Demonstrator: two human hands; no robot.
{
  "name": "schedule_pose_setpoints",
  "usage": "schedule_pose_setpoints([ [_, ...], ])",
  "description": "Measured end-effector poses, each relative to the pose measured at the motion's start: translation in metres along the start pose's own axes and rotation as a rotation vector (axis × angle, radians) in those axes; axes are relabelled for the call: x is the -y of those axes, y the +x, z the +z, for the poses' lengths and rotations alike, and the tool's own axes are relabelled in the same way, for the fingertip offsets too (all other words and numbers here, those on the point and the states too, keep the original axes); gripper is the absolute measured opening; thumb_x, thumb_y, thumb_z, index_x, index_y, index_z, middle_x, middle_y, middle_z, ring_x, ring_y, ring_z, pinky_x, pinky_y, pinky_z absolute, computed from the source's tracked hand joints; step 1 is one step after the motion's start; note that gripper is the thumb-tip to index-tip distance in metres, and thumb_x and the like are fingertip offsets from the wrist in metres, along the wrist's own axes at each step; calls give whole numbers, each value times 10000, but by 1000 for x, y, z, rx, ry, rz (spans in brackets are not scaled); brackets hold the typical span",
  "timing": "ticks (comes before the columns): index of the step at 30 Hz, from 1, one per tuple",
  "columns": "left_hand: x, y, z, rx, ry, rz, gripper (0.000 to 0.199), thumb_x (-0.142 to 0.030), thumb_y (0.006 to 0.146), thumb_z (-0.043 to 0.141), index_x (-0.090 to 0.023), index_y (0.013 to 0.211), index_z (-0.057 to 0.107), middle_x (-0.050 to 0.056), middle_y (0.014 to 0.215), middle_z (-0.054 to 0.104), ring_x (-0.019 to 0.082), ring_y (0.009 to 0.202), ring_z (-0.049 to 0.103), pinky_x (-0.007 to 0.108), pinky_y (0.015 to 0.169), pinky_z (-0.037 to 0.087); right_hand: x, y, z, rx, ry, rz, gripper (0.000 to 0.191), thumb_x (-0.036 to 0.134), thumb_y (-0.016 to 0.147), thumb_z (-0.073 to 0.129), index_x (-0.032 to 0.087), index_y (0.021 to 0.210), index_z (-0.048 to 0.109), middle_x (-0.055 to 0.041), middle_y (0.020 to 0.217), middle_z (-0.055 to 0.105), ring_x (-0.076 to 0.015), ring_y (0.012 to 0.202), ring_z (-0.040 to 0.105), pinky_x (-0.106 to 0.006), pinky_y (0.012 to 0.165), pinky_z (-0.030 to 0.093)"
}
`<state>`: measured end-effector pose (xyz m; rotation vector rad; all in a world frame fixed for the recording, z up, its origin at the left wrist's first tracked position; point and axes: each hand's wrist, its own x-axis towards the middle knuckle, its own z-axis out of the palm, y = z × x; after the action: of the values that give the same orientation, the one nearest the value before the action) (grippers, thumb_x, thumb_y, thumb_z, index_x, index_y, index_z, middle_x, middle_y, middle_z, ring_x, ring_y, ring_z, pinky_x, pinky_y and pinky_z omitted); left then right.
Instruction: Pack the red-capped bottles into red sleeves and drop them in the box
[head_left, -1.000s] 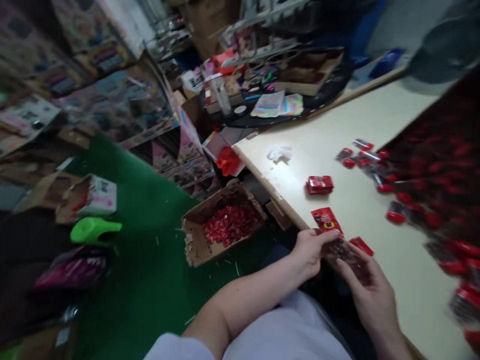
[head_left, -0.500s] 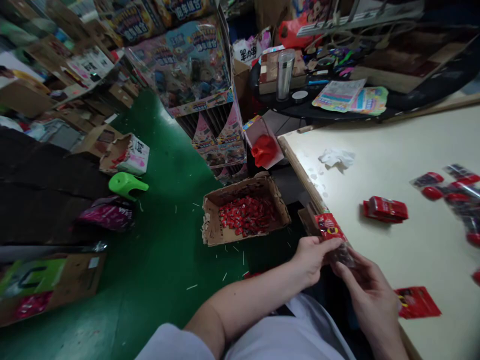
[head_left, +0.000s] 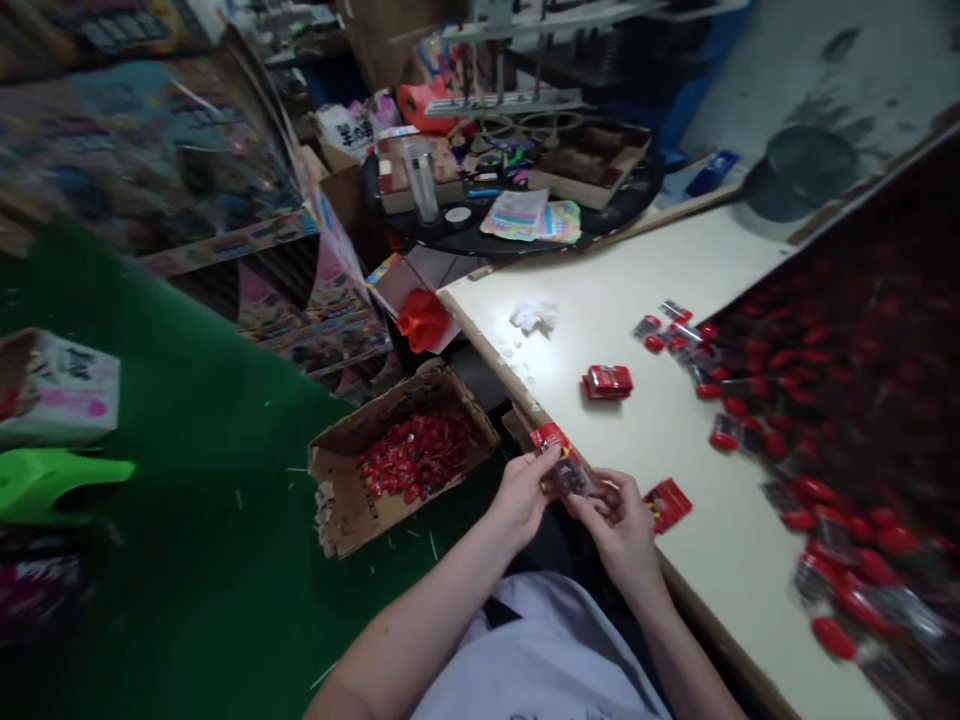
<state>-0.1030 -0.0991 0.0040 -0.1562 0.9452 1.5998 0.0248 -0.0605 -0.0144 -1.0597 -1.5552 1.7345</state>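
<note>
Between my two hands is a small bag [head_left: 574, 474] with a red printed top and a clear lower part; dark contents show through it. My left hand [head_left: 525, 492] pinches its left edge, thumb on top. On the other side, my right hand [head_left: 621, 522] grips the lower end with thumb and fingers. Both hands are at the edge of the cream table [head_left: 720, 520]. Just beyond my right hand a flat red packet [head_left: 669, 505] lies on the tabletop. Farther back sits a small stack of red packets [head_left: 609, 382].
A torn cardboard box [head_left: 341, 485] of small red pieces stands left of the table. Red-capped clear containers [head_left: 832, 540] are heaped at right. Crumpled tissue [head_left: 535, 317] lies behind the stack. A dark round table [head_left: 465, 232] and display boxes [head_left: 247, 220] are farther back.
My view has turned right, so the heap of red-capped containers shows more fully. Both hands still hold the bag at the table edge, with little change in grip.
</note>
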Motion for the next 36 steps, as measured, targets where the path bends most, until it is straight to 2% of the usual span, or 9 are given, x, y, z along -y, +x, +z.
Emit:
schedule_pose_setpoints([
  [5, 8, -2, 13, 133, 120, -71, 353, -421, 696, 690, -94, 823, 650, 95, 773, 680, 146, 657, 625, 278, 707, 460, 0, 0, -30, 17, -122, -68, 608, 305, 695, 732, 278, 1226, 437, -17, 866, 636, -181, 746, 629, -331, 704, 524],
  [10, 20, -9, 33, 214, 200, -139, 421, -476, 692, 675, -93, 863, 647, 113, 824, 680, 173, 718, 637, 305, 742, 464, 2, -3, -50, -33, -56, -82, 599, 281, 686, 728, 299, 1232, 482, 29, 770, 537, -139, 666, 555, -272, 638, 489],
  [17, 33, -15, 53, 260, 351, -205, 388, -484, 683, 674, -129, 839, 650, 74, 806, 664, 128, 691, 586, 291, 744, 432, 4, -14, -65, -93, 114, 14, 600, 323, 713, 703, 306, 1267, 474, 37, 761, 485, -122, 594, 501, -266, 573, 464],
  [25, 43, -19, 58, 294, 432, -190, 359, -467, 720, 644, -137, 859, 649, 53, 783, 649, 118, 680, 562, 273, 719, 395, 6, -20, -75, -108, 191, 32, 558, 351, 714, 703, 310, 1231, 497, 17, 857, 561, -116, 595, 515, -260, 552, 485],
  [29, 46, -19, 62, 285, 432, -198, 363, -469, 710, 653, -136, 853, 639, 62, 806, 655, 122, 678, 567, 287, 733, 405, 5, -20, -73, -109, 205, 27, 563, 346, 708, 705, 288, 1230, 501, 13, 829, 557, -120, 595, 520, -262, 543, 483],
  [31, 44, -18, 61, 267, 438, -203, 366, -476, 714, 645, -141, 860, 635, 76, 851, 664, 138, 724, 585, 290, 745, 410, 3, -19, -74, -84, 194, 24, 601, 355, 698, 709, 279, 1250, 483, 23, 763, 547, -126, 581, 523, -268, 534, 479],
  [33, 37, -15, 52, 229, 454, -192, 358, -471, 730, 627, -155, 899, 628, 84, 915, 668, 161, 818, 602, 289, 763, 413, -2, -16, -84, -59, 153, -1, 628, 362, 701, 704, 263, 1271, 460, 32, 720, 552, -129, 576, 531, -273, 545, 477],
  [35, 25, -8, 29, 139, 513, -149, 373, -480, 730, 618, -171, 938, 619, 81, 949, 670, 186, 906, 605, 287, 764, 418, -7, -6, -105, -107, 37, -36, 584, 377, 739, 666, 237, 1268, 465, 17, 738, 583, -140, 612, 555, -283, 579, 480],
  [36, 17, -4, 13, 63, 573, -113, 390, -498, 716, 620, -173, 932, 617, 79, 942, 673, 199, 920, 607, 289, 753, 424, -10, 1, -120, -171, -66, -56, 530, 383, 772, 627, 221, 1255, 482, 1, 766, 598, -152, 652, 571, -292, 607, 484],
])
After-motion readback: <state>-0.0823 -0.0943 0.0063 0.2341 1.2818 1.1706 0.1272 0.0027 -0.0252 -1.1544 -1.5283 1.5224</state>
